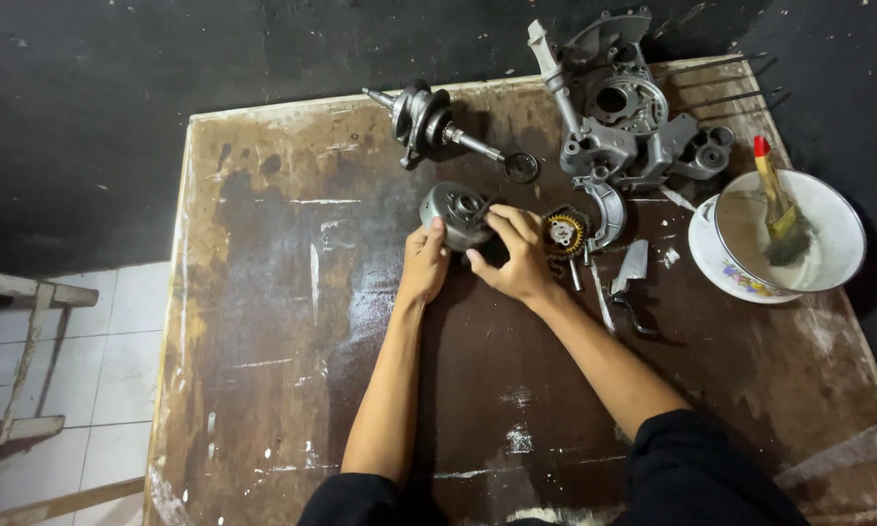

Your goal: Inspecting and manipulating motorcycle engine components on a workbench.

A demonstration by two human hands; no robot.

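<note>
A round grey metal drum part [455, 211] rests on the worn brown table [263, 370]. My left hand [424, 261] grips its near left side. My right hand [516, 255] curls around its right side, fingers bent over the edge. Just right of my right hand lies a toothed gear with a yellowish ring [564, 234]. A crankshaft [429, 122] lies farther back, beyond the drum.
A grey engine casing [623, 107] sits at the back right with long studs. A white bowl [828, 244] holds a paintbrush [777, 209] at the right edge. Small metal bits [631, 268] lie between. A wooden frame [19, 360] stands on the tiled floor at left.
</note>
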